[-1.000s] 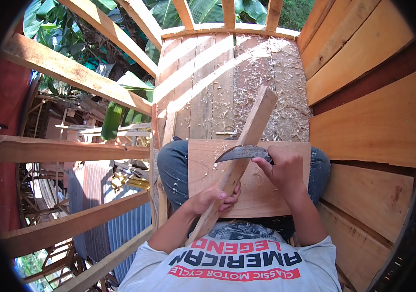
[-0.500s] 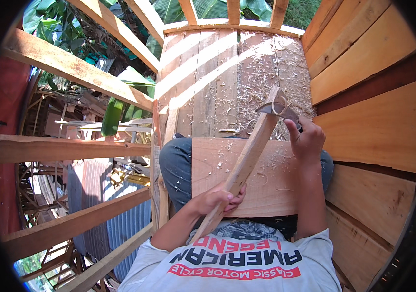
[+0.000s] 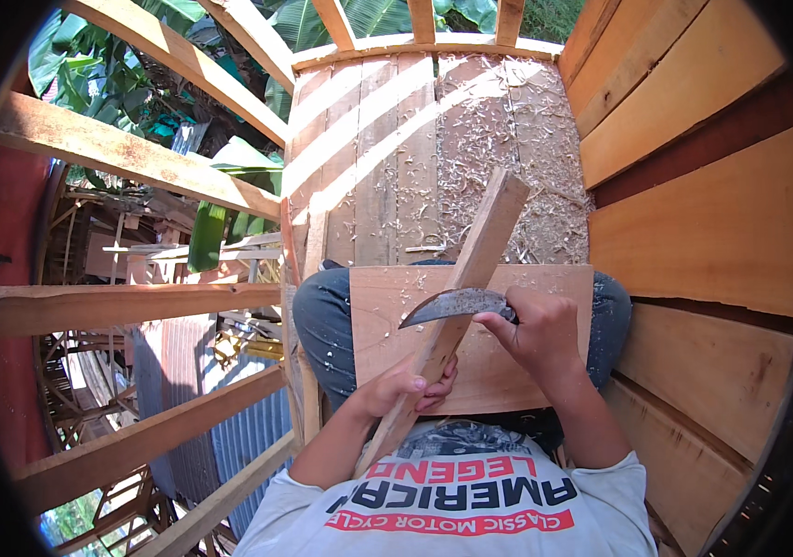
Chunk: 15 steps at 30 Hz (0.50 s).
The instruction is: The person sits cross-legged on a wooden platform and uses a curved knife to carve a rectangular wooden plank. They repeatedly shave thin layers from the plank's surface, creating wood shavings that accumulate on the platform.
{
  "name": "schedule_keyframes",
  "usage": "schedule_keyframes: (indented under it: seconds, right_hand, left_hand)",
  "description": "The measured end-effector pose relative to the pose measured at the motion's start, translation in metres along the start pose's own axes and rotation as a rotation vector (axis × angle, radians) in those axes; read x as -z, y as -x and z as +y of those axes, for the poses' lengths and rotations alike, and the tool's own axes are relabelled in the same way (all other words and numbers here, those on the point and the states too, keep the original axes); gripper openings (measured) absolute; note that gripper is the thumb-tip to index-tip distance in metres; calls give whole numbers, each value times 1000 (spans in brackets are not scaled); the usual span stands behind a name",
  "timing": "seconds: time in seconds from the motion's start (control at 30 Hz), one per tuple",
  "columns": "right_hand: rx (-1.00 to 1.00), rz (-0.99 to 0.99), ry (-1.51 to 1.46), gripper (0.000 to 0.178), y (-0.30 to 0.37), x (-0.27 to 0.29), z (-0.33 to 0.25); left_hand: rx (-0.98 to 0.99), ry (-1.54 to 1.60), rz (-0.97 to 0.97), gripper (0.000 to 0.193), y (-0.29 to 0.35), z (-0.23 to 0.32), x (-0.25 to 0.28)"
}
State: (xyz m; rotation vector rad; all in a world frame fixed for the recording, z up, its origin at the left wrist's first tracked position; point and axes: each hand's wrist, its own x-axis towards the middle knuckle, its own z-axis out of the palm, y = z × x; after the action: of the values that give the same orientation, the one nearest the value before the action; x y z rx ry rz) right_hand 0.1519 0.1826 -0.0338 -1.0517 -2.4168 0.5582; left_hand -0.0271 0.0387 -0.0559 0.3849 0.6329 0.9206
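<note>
A long strip of wood (image 3: pixel 483 239) slants from my shirt up over my lap and out above the floor. My left hand (image 3: pixel 407 385) is wrapped round its lower part, the thumb lying on top. In my right hand (image 3: pixel 542 325) is a knife with a curved, pointed blade (image 3: pixel 457 304); my fist hides most of its handle. The blade lies across the middle of the strip, its tip past the left edge. Beneath both hands a flat wooden board (image 3: pixel 526 371) rests over my crossed legs, with a few shavings on it.
Curled wood shavings (image 3: pixel 480 139) cover much of the plank floor (image 3: pixel 345 200) ahead. Wide wooden boards (image 3: pixel 708 223) form a wall close on my right. Open wooden rails (image 3: pixel 127 306) stand at my left, with corrugated metal sheets (image 3: pixel 248 418) beyond and below them.
My right hand has drawn the knife from near the strip's far end back toward me, to its middle. The curl of wood at the blade no longer shows. My left hand keeps its grip.
</note>
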Motion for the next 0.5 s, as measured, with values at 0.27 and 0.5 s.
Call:
schedule_keyframes:
  seconds: [0.27, 0.5]
  right_hand:
    - [-31, 227, 177, 61, -40, 10, 44]
    - [-213, 191, 231, 64, -56, 2, 51]
  left_hand:
    - [18, -45, 8, 52, 2, -8, -2]
    - [44, 162, -6, 55, -5, -6, 4]
